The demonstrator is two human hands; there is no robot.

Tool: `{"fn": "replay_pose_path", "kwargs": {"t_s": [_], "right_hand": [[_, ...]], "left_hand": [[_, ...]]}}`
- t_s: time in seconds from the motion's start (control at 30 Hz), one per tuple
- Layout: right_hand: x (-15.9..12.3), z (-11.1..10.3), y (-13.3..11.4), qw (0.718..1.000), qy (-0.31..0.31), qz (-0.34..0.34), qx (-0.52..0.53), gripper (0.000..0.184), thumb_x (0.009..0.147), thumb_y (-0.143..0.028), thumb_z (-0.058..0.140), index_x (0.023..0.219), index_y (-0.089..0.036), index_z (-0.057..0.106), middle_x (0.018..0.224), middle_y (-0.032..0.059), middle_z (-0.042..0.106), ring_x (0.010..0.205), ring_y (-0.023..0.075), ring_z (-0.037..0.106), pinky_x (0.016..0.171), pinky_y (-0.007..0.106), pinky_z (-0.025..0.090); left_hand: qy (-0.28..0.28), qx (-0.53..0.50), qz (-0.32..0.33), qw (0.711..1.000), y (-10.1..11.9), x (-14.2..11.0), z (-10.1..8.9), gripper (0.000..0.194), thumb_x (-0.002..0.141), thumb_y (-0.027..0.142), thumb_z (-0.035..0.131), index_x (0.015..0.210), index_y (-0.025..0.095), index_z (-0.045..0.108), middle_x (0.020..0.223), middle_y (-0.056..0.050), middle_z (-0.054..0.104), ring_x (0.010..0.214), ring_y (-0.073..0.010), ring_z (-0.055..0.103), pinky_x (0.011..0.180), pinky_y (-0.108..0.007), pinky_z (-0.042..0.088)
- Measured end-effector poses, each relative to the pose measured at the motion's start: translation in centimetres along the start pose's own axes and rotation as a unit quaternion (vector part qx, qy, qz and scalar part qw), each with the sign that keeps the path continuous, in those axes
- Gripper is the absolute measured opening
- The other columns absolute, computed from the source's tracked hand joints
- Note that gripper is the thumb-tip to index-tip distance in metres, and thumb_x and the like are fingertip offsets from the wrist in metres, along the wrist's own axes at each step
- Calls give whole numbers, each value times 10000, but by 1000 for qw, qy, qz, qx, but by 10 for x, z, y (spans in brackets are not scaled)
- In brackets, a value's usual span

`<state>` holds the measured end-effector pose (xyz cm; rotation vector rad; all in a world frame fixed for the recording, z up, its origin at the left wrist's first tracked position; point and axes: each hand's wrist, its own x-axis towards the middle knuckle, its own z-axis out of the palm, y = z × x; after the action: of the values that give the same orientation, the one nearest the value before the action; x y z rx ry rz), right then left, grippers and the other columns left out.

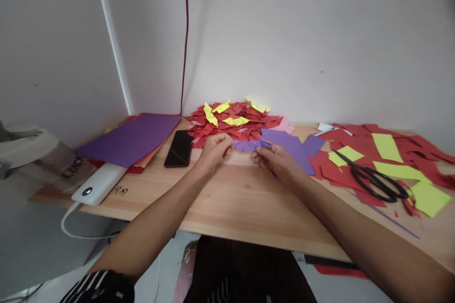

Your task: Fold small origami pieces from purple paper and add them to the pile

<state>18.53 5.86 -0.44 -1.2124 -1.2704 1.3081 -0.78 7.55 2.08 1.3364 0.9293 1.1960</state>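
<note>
The purple folded paper sits between the two hands, in front of the near edge of the red heap. The left hand pinches its left end between thumb and fingers; the right hand appears to pinch its right end likewise, though the fingertips are small in view.

Uneven tension between those pinches could tear the thin paper or skew its creases. Pushing far could topple loose pieces from the heap, since its folds look merely stacked. The right knuckles lie close to the purple sheets, so a sideways sweep could drag them along or crumple a corner.

On the right, the forearm passes near the scissors, which lie across loose red scraps; a bump could shift both. On the left, the cable loops below the bench, where a snagging elbow could tug the white power bank over the near edge.
</note>
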Motion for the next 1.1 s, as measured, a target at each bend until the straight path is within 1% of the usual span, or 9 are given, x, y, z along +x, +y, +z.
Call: {"fn": "replay_pose_path", "kwargs": {"t_s": [0.17,0.37,0.47,0.53,0.63,0.73,0.83,0.93,1.1], "right_hand": [[-1,0,-1,1000,-7,-2,-12,336,704,-477,683,676,-143,659,612,50,639,503,96,506,485,238,386],[-1,0,0,1000,-2,-5,-10,337,700,-482,682,685,-146,656,643,59,649,510,96,500,485,239,376],[1,-1,2,1000,7,-6,2,318,681,-474,697,689,-160,648,674,66,663,522,99,507,498,240,390],[2,-1,5,1000,3,-8,3,323,678,-485,696,692,-167,642,674,67,664,527,105,510,506,245,396],[2,1,6,1000,-12,-14,6,339,687,-497,693,717,-165,632,688,60,665,537,108,521,521,253,403],[-1,3,4,1000,-26,-16,-7,358,709,-509,695,780,-170,606,737,55,677,545,108,528,525,257,408],[-4,2,-2,999,-19,-25,-32,399,725,-542,690,851,-182,573,807,57,687,548,105,533,519,253,413],[-6,-1,-7,998,-4,-43,-51,406,748,-566,668,887,-200,563,817,44,680,549,99,528,519,242,412],[-7,-6,-12,996,14,-45,-75,371,766,-565,641,805,-204,568,736,29,657,527,96,496,502,233,388]], "left_hand": [[16,19,12,1000,0,0,-1,131,686,206,535,568,155,511,472,42,446,444,-56,368,456,-194,275],[0,53,11,999,3,0,-1,140,722,225,552,607,156,513,489,44,464,442,-54,399,456,-186,309],[-17,48,-4,999,1,-1,2,167,754,312,607,734,160,541,543,44,516,450,-62,461,454,-186,351],[-33,42,-16,998,-2,-2,5,265,740,360,663,885,165,557,601,44,558,471,-71,508,461,-187,379],[-49,50,-20,997,-5,-3,9,393,702,335,720,1014,159,560,647,36,595,508,-82,558,488,-189,415],[-39,65,-16,997,-6,-2,8,256,723,273,686,912,129,591,643,6,625,525,-94,590,521,-203,449],[-11,85,-6,996,-6,1,5,143,736,221,645,828,118,606,626,-10,640,514,-94,589,523,-203,454],[3,113,12,994,-6,2,2,123,734,204,633,823,120,628,608,-6,641,511,-93,585,515,-194,447],[11,137,16,990,-6,4,0,122,733,200,631,829,126,642,605,-6,649,503,-97,592,505,-190,448]]}}
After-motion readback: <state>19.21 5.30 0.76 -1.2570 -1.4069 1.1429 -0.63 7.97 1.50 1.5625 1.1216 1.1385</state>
